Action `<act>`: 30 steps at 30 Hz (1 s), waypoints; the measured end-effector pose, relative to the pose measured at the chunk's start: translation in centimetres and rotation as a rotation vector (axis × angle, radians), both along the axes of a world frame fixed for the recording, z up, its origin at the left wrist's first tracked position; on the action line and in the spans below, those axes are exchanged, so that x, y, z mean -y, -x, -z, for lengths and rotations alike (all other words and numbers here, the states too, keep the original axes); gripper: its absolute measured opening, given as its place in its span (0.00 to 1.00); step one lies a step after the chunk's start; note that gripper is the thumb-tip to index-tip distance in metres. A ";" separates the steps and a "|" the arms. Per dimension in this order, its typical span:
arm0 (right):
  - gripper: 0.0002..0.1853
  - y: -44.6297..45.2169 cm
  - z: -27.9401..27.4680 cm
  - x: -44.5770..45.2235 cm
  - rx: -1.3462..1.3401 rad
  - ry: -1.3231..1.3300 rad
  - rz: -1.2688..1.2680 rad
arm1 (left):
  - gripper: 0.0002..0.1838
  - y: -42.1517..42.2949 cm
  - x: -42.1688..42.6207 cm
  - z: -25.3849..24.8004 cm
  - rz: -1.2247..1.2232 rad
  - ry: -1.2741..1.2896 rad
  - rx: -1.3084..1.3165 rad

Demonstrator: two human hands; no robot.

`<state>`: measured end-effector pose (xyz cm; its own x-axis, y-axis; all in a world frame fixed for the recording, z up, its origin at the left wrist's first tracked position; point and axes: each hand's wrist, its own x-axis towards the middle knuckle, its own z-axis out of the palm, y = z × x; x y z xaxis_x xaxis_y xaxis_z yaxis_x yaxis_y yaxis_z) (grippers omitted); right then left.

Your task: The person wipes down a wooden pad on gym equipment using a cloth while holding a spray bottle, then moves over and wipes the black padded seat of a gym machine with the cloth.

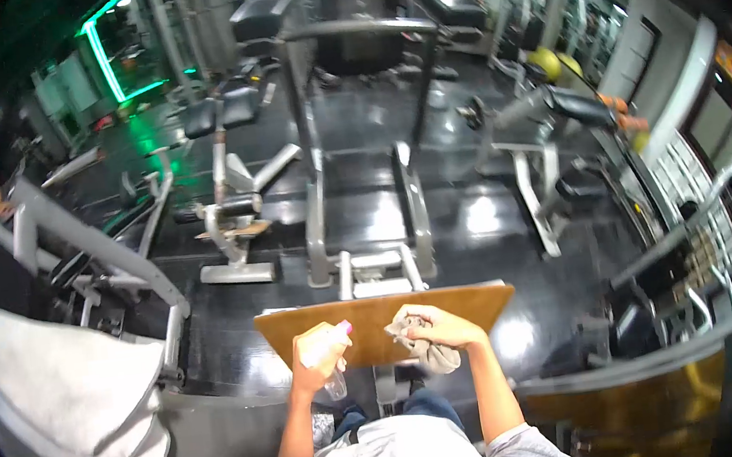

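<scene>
My left hand [316, 359] is closed around a clear spray bottle [336, 385] with a pink top, held upright. Bunched in my right hand [441, 324] is a grey-beige cloth [438, 358], its loose end hanging below the fingers. Both hands are in front of my body, over a brown wooden board [366, 318] that is part of a gym machine. Whether either hand touches the board I cannot tell.
A grey machine frame [316, 207] rises beyond the board. Padded benches stand left [224, 109] and right [581, 106]. A white towel [70, 384] drapes at the near left. A curved metal rail [657, 367] runs at the near right.
</scene>
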<state>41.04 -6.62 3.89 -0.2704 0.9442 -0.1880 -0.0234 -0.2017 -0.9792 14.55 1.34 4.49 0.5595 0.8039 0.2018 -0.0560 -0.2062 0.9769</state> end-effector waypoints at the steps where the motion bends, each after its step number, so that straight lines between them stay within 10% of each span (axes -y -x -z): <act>1: 0.12 0.7 -0.6 -1.5 0.047 -0.029 -0.080 | 0.13 0.8 0.2 -0.8 -0.053 0.022 -0.004; 30: 0.08 5.9 -6.3 -9.6 -0.007 -0.227 -1.218 | 0.09 -4.9 21.3 -6.5 -1.167 -0.169 0.010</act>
